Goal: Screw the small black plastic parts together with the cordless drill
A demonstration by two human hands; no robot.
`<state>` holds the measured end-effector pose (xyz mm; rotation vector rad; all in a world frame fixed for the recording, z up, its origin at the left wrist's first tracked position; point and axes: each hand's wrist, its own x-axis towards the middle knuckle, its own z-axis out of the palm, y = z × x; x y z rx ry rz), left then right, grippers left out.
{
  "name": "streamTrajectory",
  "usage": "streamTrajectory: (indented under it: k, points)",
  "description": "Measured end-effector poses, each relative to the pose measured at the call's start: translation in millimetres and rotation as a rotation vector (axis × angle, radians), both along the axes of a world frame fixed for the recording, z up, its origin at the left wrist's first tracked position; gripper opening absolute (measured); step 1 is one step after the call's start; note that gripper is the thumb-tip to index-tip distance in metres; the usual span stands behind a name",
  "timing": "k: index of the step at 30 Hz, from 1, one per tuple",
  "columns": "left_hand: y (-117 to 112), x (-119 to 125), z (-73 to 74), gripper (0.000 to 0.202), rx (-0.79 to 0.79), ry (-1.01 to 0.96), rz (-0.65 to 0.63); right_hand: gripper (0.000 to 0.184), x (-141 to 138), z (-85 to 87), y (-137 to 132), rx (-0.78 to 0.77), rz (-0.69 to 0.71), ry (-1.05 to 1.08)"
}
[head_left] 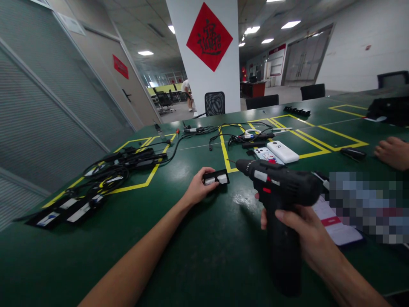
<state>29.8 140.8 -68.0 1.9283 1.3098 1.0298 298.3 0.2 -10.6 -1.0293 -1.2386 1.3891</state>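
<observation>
My right hand [305, 228] is wrapped round the handle of a black cordless drill [284, 183], its thin bit pointing left and away from me. On the green table, my left hand [200, 187] grips a small black rectangular holder [228, 175] with two white pieces in it, thumb on the near side and fingers over the far side. The drill's bit ends to the right of the holder and above it in the picture, apart from it. Part of the holder is hidden by my fingers.
Black cables and labelled parts [124, 164] lie piled at the left. Beyond the drill are a white power bank [283, 152], a patterned phone [265, 155] and more cables [252, 137]. Another person's hand [393, 152] rests at the right, near papers [338, 221] and a blurred-out patch.
</observation>
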Motion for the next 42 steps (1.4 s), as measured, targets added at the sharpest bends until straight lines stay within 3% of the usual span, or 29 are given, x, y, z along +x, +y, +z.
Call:
streamTrajectory:
  k: [3,9,13,20,36,42]
  points:
    - [2,-2,-1.0,0.038,-0.020,0.028,-0.015,0.028,-1,-8.6,-3,-0.053,-0.026,0.096]
    - [3,-4,0.4,0.022,0.078,0.052,-0.078,0.032,3,-7.4,-10,-0.172,-0.049,-0.059]
    - [8,-2,0.8,0.021,0.069,0.036,-0.076,0.033,8,-11.6,-15,-0.142,-0.076,-0.147]
    - [13,1,1.3,0.022,0.042,0.018,-0.071,0.036,13,-17.2,-17,-0.132,0.070,-0.234]
    - [12,2,0.2,0.028,0.013,0.032,-0.028,0.036,12,-16.0,-17,-0.127,0.014,-0.276]
    - [13,0,-3.2,0.031,-0.110,-0.141,-0.097,0.042,17,-23.4,-19,-0.136,0.040,-0.331]
